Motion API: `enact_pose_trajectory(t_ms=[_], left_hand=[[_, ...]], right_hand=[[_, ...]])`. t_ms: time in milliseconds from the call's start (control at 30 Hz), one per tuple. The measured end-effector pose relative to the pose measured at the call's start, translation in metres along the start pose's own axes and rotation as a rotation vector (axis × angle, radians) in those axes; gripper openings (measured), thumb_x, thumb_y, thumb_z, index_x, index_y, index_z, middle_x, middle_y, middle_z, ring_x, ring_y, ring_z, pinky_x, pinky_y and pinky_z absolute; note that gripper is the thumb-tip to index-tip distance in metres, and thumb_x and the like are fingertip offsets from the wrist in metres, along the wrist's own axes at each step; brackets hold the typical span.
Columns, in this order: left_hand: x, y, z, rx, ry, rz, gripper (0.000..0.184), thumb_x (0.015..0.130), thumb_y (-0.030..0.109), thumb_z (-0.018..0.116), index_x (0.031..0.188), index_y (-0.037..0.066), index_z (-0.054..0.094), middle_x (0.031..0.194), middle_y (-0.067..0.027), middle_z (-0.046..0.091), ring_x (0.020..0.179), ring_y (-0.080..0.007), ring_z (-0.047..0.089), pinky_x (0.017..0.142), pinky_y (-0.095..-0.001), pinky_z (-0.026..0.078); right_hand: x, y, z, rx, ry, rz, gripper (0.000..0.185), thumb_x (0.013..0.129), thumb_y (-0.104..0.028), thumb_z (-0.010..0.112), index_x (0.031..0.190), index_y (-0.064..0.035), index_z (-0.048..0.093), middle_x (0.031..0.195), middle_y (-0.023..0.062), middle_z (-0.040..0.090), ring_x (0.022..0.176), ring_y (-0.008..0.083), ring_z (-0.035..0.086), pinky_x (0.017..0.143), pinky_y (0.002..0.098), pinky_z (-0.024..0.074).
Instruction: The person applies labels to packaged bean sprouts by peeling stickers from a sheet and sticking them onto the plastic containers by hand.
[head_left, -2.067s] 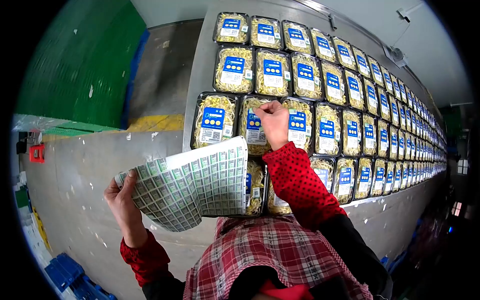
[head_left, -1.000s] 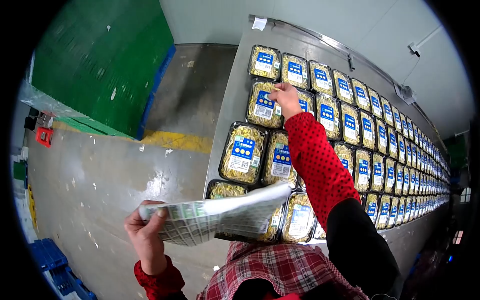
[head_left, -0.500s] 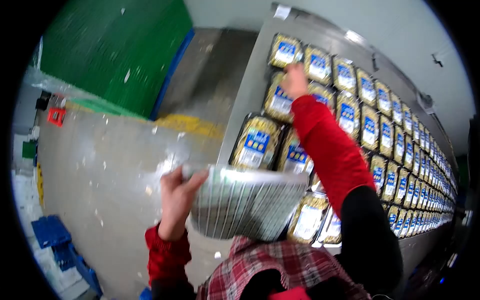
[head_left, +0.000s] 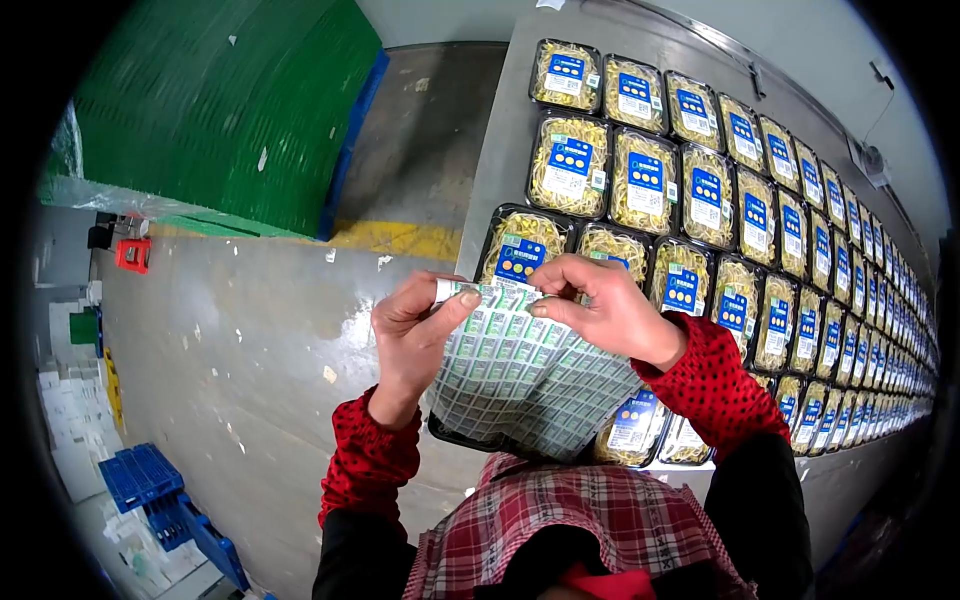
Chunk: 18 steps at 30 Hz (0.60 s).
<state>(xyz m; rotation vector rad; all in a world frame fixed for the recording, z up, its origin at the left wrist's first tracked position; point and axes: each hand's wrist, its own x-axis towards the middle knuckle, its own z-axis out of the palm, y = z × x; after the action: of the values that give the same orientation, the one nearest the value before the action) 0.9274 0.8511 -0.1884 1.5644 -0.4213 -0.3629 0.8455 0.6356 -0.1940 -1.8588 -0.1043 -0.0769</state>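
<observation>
A wide sheet of small green-and-white stickers (head_left: 515, 375) hangs in front of my body, its top edge curled over. My left hand (head_left: 412, 335) grips the sheet's upper left corner between thumb and fingers. At the top edge, my right hand (head_left: 610, 310) is closed in a pinch on a sticker at the sheet; the fingertips partly hide it. Just beyond the hands lies a black tray of bean sprouts (head_left: 520, 245) with a blue-and-white label. Another bean sprout tray (head_left: 568, 165) farther back carries a small green-and-white sticker beside its label.
Rows of packed trays (head_left: 755, 215) run along the metal table (head_left: 490, 150) to the right. A tall green stack (head_left: 220, 110) stands at upper left. Blue pallets (head_left: 145, 478) and a red stool (head_left: 133, 255) are on the floor at left.
My right hand has come back from the far trays to the top edge of the sticker sheet. My left hand has shifted slightly right and up, still holding the sheet.
</observation>
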Motion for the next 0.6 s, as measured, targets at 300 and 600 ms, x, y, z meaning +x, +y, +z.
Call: enact_pose_trajectory(t_ms=[300, 600], left_hand=[[0.005, 0.007, 0.018, 0.107, -0.073, 0.167, 0.007, 0.077, -0.001, 0.072, 0.083, -0.003, 0.069, 0.089, -0.0093, 0.067, 0.075, -0.0113, 0.060, 0.063, -0.0233, 0.045], [0.011, 0.003, 0.041, 0.206, 0.031, 0.098, 0.012, 0.084, 0.006, 0.067, 0.078, -0.004, 0.064, 0.072, -0.0024, 0.059, 0.063, -0.0068, 0.049, 0.053, -0.0233, 0.038]], right_hand=[[0.000, -0.022, -0.014, -0.104, 0.022, -0.015, 0.025, 0.078, -0.012, 0.074, 0.098, -0.0011, 0.064, 0.079, 0.0108, 0.063, 0.071, 0.0213, 0.063, 0.063, 0.0315, 0.0499], [0.013, -0.013, 0.004, -0.647, 0.246, -0.198, 0.016, 0.071, -0.016, 0.072, 0.084, -0.0080, 0.068, 0.079, 0.0062, 0.063, 0.070, 0.0253, 0.063, 0.058, 0.0357, 0.0516]])
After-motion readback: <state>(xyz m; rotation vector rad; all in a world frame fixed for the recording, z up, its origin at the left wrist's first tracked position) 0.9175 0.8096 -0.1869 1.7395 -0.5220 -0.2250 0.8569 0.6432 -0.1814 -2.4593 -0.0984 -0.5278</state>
